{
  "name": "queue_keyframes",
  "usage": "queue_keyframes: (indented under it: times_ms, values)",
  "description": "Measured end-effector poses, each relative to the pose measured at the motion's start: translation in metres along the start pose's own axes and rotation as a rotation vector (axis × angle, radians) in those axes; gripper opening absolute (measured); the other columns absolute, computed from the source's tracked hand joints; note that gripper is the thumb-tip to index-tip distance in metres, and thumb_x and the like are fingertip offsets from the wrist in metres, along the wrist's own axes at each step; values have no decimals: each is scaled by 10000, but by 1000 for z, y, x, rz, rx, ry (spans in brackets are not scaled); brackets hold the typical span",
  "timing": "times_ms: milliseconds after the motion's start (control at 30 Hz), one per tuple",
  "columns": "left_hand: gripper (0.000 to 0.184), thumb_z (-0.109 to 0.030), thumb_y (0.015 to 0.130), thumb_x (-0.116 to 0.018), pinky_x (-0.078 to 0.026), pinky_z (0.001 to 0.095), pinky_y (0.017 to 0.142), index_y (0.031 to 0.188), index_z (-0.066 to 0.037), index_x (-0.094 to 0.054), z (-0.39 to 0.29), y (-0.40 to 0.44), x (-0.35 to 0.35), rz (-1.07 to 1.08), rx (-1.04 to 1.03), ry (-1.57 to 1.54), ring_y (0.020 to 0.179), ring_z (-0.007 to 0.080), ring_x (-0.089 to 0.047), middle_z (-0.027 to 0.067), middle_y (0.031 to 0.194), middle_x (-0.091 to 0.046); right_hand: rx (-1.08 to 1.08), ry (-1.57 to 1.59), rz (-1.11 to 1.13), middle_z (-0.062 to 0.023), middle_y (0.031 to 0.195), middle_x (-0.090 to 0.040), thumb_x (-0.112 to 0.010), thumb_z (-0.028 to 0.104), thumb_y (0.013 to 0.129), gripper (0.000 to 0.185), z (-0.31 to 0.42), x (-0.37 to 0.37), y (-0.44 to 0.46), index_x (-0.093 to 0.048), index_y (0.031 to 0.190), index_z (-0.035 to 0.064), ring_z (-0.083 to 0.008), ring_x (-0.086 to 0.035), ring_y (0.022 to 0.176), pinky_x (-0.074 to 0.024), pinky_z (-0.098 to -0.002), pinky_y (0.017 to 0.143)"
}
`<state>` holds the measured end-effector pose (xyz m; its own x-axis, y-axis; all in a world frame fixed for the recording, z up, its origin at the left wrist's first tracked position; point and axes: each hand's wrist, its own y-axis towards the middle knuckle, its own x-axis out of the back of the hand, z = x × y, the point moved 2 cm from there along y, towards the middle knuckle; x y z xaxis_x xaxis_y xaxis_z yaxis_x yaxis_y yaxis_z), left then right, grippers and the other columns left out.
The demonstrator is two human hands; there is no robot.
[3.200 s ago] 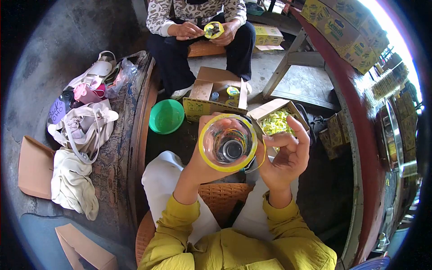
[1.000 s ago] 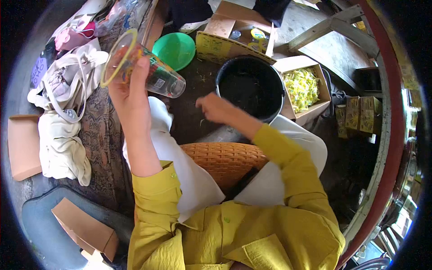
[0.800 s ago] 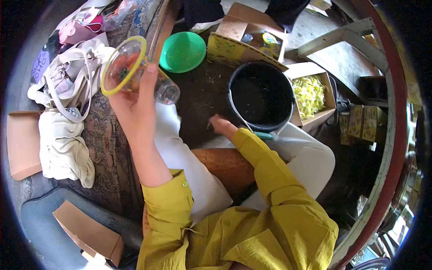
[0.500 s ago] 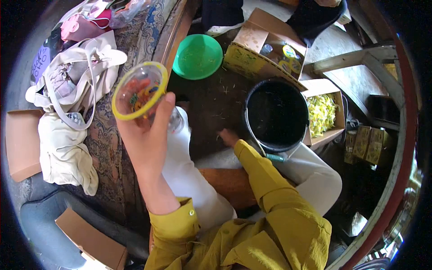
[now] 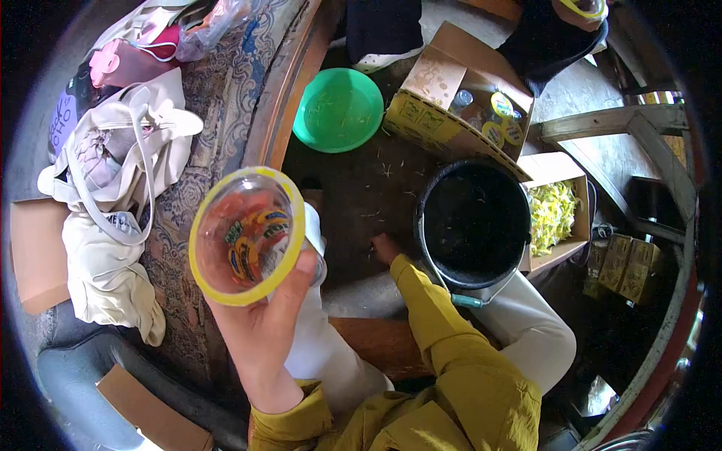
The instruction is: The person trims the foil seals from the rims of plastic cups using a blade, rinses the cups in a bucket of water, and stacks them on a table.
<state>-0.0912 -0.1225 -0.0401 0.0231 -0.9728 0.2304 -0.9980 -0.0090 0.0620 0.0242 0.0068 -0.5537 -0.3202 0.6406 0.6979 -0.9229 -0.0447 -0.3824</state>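
Note:
My left hand (image 5: 263, 331) is closed round a clear plastic cup (image 5: 248, 259) with a yellow rim and coloured printing, its mouth tilted toward the camera. Low near the dark floor, my right hand (image 5: 385, 248) reaches down left of a black bucket (image 5: 474, 225). Its fingers are small and dim, and whether they hold anything cannot be made out. The bucket has a wire handle with a green grip (image 5: 466, 301) and stands by my right knee.
A green basin (image 5: 338, 110) and an open carton (image 5: 429, 124) of cups lie ahead. Right of the bucket sits a box of yellow strips (image 5: 553, 218). Bags (image 5: 131, 143) rest on the left bench. A co-worker's hand (image 5: 579, 13) is near a yellow-rimmed cup at the top right.
The hands have parted from the cup, which only my left hand now holds. My right hand has gone down to the floor. The view has tilted down and shifted, bringing the bucket into sight.

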Motion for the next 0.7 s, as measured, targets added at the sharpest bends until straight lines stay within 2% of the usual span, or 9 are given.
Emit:
queue_keyframes:
  times_ms: [33,100,167,200,267,400,500,600,700]
  values:
    - [591,-193,741,-670,-429,320,828,1221,-23,-370,0,0,-1,-4,-3,0,1019,202,-487,99,1148,-459,-27,-29,33,-184,794,-598,-558,46,642,151,0,2,3,-626,776,54,-338,-579,796,-464,-412,734]
    - [619,-207,730,-680,-426,316,832,1230,-26,-362,0,-1,-3,1,30,-1,1023,203,-485,100,1155,-454,84,-196,250,-186,797,-594,-559,46,642,141,9,25,-9,-620,770,51,-341,-582,785,-468,-410,719]
    - [627,-213,727,-683,-426,314,833,1232,-28,-361,-1,-1,-4,10,41,-26,1025,202,-485,101,1159,-452,165,-245,138,-189,809,-589,-562,55,646,137,-13,-6,-9,-615,772,39,-353,-583,773,-475,-411,705]
    - [621,-165,703,-694,-420,305,832,1211,-17,-368,-1,1,-6,-1,45,-45,1008,191,-486,100,1140,-457,207,-273,75,-190,816,-587,-564,60,648,137,-22,-16,-4,-613,773,33,-360,-583,767,-478,-411,698]
    - [616,-68,656,-717,-410,288,829,1169,3,-383,-2,0,-7,-20,66,-78,973,170,-488,99,1103,-466,154,-302,105,-186,817,-590,-556,63,660,137,-8,-2,-9,-613,779,24,-346,-591,759,-486,-411,682]
    - [616,-49,645,-715,-405,291,836,1163,2,-385,-3,-3,-7,-16,99,-65,972,172,-488,97,1093,-467,68,-353,157,-179,821,-597,-541,70,685,142,38,36,-13,-612,790,7,-319,-609,742,-502,-412,651]
    - [617,-191,704,-695,-384,295,867,1209,-25,-382,-2,-4,-7,29,0,56,1016,177,-478,83,1122,-476,54,-507,208,-181,799,-607,-530,64,695,163,1,-15,0,-625,820,20,-306,-619,733,-511,-401,617]
    - [628,-163,689,-700,-356,299,899,1207,-16,-378,-6,-5,-10,64,14,17,1043,191,-465,90,1134,-470,121,-426,249,-184,786,-613,-527,75,695,199,44,35,-11,-629,856,17,-314,-621,722,-517,-385,600]
    - [654,-158,683,-703,-343,309,920,1218,-13,-357,-9,-8,-12,90,-9,-106,1072,195,-449,99,1145,-463,78,-462,378,-168,820,-618,-542,83,692,233,33,28,-1,-630,903,38,-322,-611,770,-507,-377,639]
